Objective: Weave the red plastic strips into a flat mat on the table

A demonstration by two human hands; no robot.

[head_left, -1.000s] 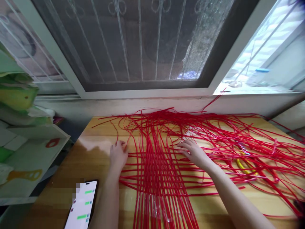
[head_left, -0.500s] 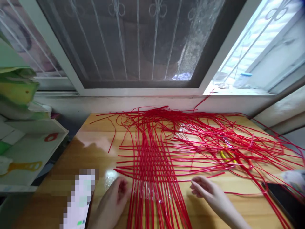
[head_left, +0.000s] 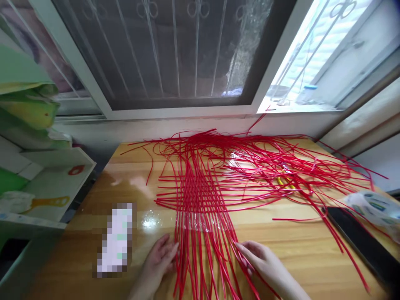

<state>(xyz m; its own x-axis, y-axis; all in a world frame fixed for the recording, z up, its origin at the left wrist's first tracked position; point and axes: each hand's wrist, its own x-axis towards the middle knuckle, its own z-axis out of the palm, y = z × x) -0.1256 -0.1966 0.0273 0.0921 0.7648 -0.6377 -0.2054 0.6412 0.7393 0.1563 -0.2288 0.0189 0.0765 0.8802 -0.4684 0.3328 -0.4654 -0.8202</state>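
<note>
Many long red plastic strips [head_left: 200, 196] lie across a wooden table [head_left: 300, 250], partly woven into a flat lattice in the middle. Their near ends run toward me as a loose bundle. My left hand [head_left: 161, 258] rests at the bundle's left side near the front edge, fingers stretched out against the strips. My right hand [head_left: 261, 260] lies on the bundle's right side, fingers spread over several strips. Neither hand visibly grips anything.
A blurred-out phone [head_left: 116, 239] lies at the front left. A black flat object [head_left: 359, 241] and a roll of tape [head_left: 371, 206] sit at the right. A yellow-handled tool [head_left: 284, 182] lies under the strips. A window sill runs behind; green shelves [head_left: 34, 175] stand on the left.
Both hands have drawn back from the far part of the lattice to the near loose ends at the front edge. The camera has tilted, showing more of the table's right side.
</note>
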